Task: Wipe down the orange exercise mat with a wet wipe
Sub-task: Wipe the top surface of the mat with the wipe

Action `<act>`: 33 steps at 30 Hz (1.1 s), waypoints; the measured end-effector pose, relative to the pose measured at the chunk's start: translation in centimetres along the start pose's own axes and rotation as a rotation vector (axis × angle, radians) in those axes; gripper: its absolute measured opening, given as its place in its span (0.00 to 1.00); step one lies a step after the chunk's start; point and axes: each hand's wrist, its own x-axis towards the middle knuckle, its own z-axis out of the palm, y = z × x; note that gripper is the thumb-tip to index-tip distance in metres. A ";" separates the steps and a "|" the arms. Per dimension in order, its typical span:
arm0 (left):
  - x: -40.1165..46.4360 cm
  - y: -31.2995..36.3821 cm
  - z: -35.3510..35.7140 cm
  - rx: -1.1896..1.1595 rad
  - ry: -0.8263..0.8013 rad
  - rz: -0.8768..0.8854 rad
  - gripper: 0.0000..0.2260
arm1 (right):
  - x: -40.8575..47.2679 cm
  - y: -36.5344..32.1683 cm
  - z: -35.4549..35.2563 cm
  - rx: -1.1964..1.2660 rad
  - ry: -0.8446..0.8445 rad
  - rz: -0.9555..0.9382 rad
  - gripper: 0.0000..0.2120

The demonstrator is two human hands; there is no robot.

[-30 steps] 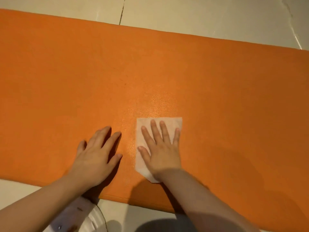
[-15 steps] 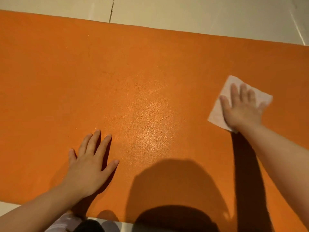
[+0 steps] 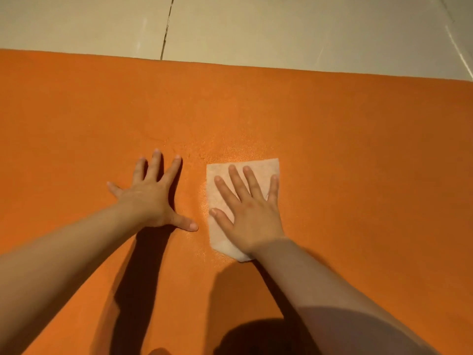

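- Two bare forearms, no sleeves in view.
- Left hand [image 3: 151, 198]: no ring, no watch, short nails.
- Right hand [image 3: 252, 213]: also without ring or band, short plain nails.

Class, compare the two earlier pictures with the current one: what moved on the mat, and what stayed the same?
The right hand swept the wet wipe out to the right, then back beside the left hand. Throughout, it pressed flat on the wipe, and the left hand stayed flat on the orange mat.
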 end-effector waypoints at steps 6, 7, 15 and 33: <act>1.9 0.8 -1.1 0.065 -0.230 -0.011 0.68 | 7.7 2.5 -2.6 -0.050 -0.001 0.004 0.31; 2.0 0.9 -1.2 0.071 -0.255 -0.016 0.68 | 8.8 3.1 -3.2 -0.052 0.003 0.007 0.31; 1.9 1.3 -1.8 0.087 -0.298 -0.015 0.70 | 15.6 5.5 -6.2 -0.037 0.013 0.047 0.31; 1.5 0.7 -2.0 0.047 -0.322 0.036 0.70 | 10.7 24.7 -9.6 0.080 0.078 0.714 0.33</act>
